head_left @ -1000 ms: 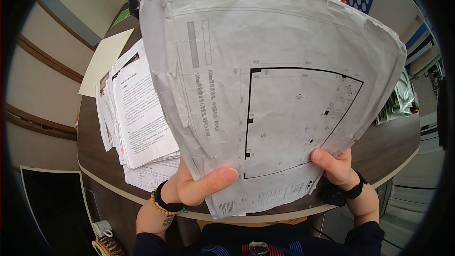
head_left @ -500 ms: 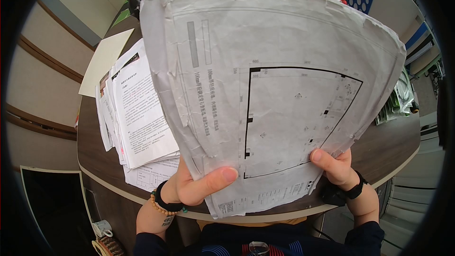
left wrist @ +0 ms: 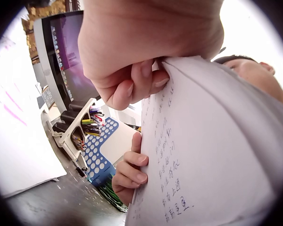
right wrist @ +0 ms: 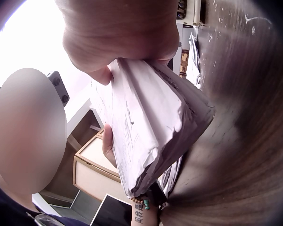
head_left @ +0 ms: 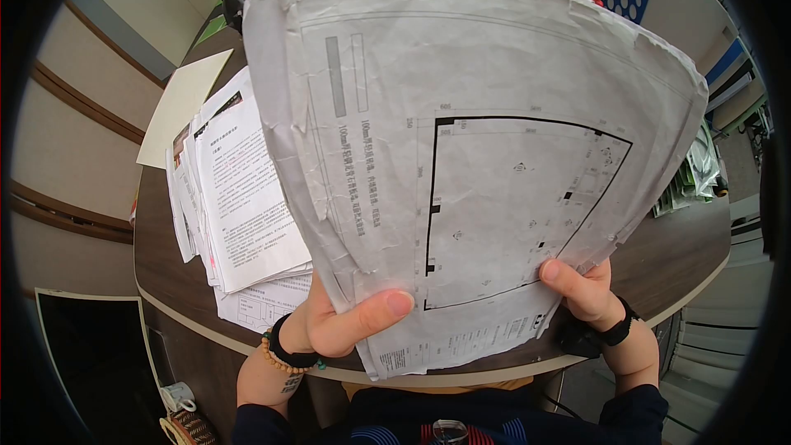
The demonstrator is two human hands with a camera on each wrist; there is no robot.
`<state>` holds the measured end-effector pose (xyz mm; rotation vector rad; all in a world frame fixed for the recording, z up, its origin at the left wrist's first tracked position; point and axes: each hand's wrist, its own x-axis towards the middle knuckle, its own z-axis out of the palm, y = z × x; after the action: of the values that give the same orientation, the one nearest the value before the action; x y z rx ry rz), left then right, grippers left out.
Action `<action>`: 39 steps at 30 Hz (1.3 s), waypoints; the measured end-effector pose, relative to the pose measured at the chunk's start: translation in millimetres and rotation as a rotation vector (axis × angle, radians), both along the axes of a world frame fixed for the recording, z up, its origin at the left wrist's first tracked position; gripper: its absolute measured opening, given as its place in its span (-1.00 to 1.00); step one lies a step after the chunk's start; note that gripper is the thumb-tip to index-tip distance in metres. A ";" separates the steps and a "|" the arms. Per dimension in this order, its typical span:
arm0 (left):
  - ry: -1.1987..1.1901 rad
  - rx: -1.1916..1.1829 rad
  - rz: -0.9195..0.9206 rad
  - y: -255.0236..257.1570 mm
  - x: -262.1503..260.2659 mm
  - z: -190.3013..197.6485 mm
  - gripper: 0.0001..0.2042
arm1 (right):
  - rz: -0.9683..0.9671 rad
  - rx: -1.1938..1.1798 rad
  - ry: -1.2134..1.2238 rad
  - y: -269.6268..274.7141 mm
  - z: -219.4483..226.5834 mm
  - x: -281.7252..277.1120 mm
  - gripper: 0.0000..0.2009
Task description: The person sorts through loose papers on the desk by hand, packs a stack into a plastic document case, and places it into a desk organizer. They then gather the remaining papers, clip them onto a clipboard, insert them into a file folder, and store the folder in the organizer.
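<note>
A thick bundle of large, worn paper sheets (head_left: 503, 206) is held up tilted over the desk, its edges creased and torn. The sheet facing me bears a black-lined floor plan and printed characters. My left hand (head_left: 350, 323) grips the bundle's lower left, thumb flat on the front. At the lower right edge, my right hand (head_left: 581, 290) holds it the same way, its fingers hidden behind the sheets in the head view. Curled left fingers (left wrist: 144, 80) show against the back in the left wrist view, beside handwritten lines. Several layers of the bundle (right wrist: 146, 122) fan apart in the right wrist view.
Printed documents (head_left: 247, 198) lie piled on the dark desk (head_left: 659, 255) at left, near a pale folder (head_left: 183, 107). A black mouse (head_left: 579, 338) sits by the right wrist. Behind the bundle stand a pen holder (left wrist: 80, 125) and a monitor (left wrist: 68, 56). Green-and-white packets (head_left: 696, 169) lie at right.
</note>
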<state>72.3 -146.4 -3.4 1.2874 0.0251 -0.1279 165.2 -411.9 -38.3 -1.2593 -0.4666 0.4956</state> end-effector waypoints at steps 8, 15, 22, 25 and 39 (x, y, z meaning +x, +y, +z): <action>0.023 -0.027 0.000 -0.3 -0.2 0.4 -0.39 | -0.006 -0.006 0.000 0.3 0.8 -0.1 -0.53; 0.017 -0.018 0.007 0.2 -0.4 -1.5 -0.39 | 0.009 -0.004 -0.018 -0.8 -0.1 0.8 -0.52; 0.034 -0.026 0.010 -0.2 -1.1 -0.6 -0.39 | -0.007 -0.003 -0.005 0.2 1.2 0.3 -0.52; 0.032 -0.017 0.020 -0.6 -1.5 -0.9 -0.39 | 0.002 -0.030 -0.014 -1.1 2.1 0.2 -0.53; 0.034 -0.007 0.011 -1.1 0.4 0.2 -0.37 | -0.001 0.014 0.038 1.0 -0.1 1.4 -0.49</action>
<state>72.7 -147.4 -3.3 1.2778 0.0604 -0.1404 166.6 -410.9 -38.5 -1.2350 -0.4369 0.5139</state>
